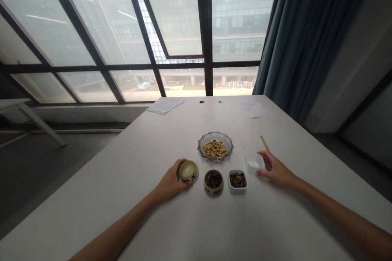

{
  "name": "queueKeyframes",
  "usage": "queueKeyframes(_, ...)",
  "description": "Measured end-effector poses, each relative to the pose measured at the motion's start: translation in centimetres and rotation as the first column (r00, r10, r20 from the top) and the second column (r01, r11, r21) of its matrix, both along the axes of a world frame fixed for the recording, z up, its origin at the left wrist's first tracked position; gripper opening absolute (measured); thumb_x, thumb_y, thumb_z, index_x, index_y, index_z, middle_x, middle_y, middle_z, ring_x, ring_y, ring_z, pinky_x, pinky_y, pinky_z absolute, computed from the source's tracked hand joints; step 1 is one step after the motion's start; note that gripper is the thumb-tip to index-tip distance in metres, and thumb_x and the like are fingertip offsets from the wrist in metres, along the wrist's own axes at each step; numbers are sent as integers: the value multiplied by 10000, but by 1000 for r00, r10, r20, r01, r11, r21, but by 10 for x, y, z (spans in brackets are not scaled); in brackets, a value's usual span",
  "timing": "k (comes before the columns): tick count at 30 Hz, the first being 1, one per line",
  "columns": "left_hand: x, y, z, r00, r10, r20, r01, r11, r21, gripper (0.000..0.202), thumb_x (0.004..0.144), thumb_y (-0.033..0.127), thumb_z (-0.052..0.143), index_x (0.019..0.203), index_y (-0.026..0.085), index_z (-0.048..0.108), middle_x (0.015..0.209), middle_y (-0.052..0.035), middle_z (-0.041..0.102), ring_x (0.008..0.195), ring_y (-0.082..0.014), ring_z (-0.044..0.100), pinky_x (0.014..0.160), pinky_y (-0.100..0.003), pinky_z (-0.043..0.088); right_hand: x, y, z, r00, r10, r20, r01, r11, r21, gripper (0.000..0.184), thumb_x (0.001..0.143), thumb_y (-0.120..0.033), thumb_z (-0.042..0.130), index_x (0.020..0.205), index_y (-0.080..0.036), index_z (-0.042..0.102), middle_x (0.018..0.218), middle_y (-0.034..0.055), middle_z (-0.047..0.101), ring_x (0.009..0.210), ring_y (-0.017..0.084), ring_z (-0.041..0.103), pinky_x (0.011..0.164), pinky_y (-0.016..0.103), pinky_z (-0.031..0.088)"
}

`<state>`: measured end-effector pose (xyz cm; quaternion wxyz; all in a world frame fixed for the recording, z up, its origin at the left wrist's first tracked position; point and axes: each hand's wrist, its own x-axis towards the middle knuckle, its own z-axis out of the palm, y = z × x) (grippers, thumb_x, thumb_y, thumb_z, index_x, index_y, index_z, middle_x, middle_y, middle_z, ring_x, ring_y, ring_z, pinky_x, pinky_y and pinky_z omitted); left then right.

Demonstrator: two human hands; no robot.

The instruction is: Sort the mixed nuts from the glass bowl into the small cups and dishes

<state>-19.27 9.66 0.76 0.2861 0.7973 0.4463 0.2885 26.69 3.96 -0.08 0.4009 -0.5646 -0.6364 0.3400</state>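
My feed gives this count, item by item:

- Hands: two: one left hand [170,181], one right hand [275,170].
- Tables: one white table [122,183].
- Ceramic bowls: two: one pale-filled bowl [189,170], one dark-filled bowl [213,180].
- Cut-glass bowls: one cut-glass bowl [215,147], its nuts [214,149] too many for me to count.
- White tubs: two: one dark-filled tub [237,180], one pale tub [255,162].
- Wooden sticks: one wooden stick [265,143].
- Paper sheets: two: one left sheet [165,105], one right sheet [255,109].
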Motion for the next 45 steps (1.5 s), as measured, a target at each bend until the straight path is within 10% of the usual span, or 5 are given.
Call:
queueKeyframes(5, -9, 0, 15, 998, -25, -59, 28, 998, 58, 1053, 630, 484, 888, 1529, 204, 418, 1572, -209, 480, 1465, -390, 467, 1219, -593, 367, 4, -24, 31, 943, -17, 333, -25, 992, 122, 1026, 742, -470, 864, 1616, -255, 372, 1670, 172, 381, 1541, 376, 359, 1260, 598, 258)
queueKeyframes(12, 39, -35, 47, 949, -105, -298, 193, 940, 281, 1156, 600, 611, 902, 1583, 291, 385, 1530, -176, 542, 1440, -409, 483, 1226, -630, 312, -59, -52, 42, 866, 83, 492, -219, 949, 226, 1053, 732, -314, 898, 1636, -297, 361, 1629, 137, 454, 1515, 381, 399, 1250, 579, 330)
queueKeyframes(31, 101, -68, -13, 992, 123, 31, -120, 990, -79, 802, 689, 227, 777, 1427, 186, 466, 1439, -182, 601, 1366, -356, 575, 1187, -565, 437, -106, -37, 3, 997, 39, 68, -41, 999, 22, 792, 695, -136, 757, 1450, -186, 525, 1511, 175, 571, 1349, 325, 589, 1157, 531, 439)
queueKeyframes(40, 89, -66, 48, 991, 102, 86, -110, 990, 89, 723, 668, 242, 828, 1312, 255, 500, 1276, -66, 629, 1194, -256, 636, 1023, -414, 555, -103, -33, 64, 970, -29, -240, 9, 997, -82, 549, 705, -296, 823, 1175, -242, 545, 1136, 63, 697, 990, 251, 711, 803, 378, 597)
queueKeyframes(45, 83, -2, 93, 959, 208, -194, -88, 867, 491, 661, 754, 218, 755, 1346, 237, 462, 1295, -88, 528, 1084, -234, 661, 932, -389, 594, -90, 34, 104, 992, -35, 117, 1, 961, 277, 512, 715, -186, 789, 1182, -227, 585, 1122, 58, 690, 1023, 260, 656, 877, 400, 551)
